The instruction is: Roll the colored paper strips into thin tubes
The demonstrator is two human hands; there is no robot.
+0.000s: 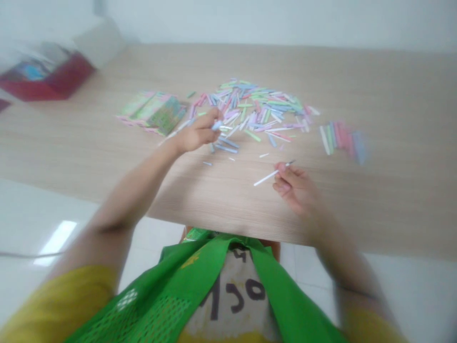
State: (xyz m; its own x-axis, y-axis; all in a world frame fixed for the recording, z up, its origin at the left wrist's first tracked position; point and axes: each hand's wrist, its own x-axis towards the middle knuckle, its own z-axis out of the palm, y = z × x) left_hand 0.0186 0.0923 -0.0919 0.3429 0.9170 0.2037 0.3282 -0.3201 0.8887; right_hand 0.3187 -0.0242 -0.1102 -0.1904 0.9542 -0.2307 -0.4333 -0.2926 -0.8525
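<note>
My right hand (291, 183) pinches a slim white pen-like stick (264, 178) with a dark tip, above the near part of the table. Over the left side of a loose pile of pastel sticks (262, 107), my left hand (200, 133) has its fingers closed on a small light-blue piece (216, 125). The pile mixes blue, green, pink, lilac and white pieces. Several blue sticks (227, 145) lie just beside my left hand. Blur hides the exact kind of these pieces.
Patterned pink-and-green boxes (153, 112) stand left of the pile. To the right lies a neat row of coloured sticks (339, 138). A red container (50, 78) with things in it is at the far left. Small bits (264, 155) lie on the wooden table (400, 190).
</note>
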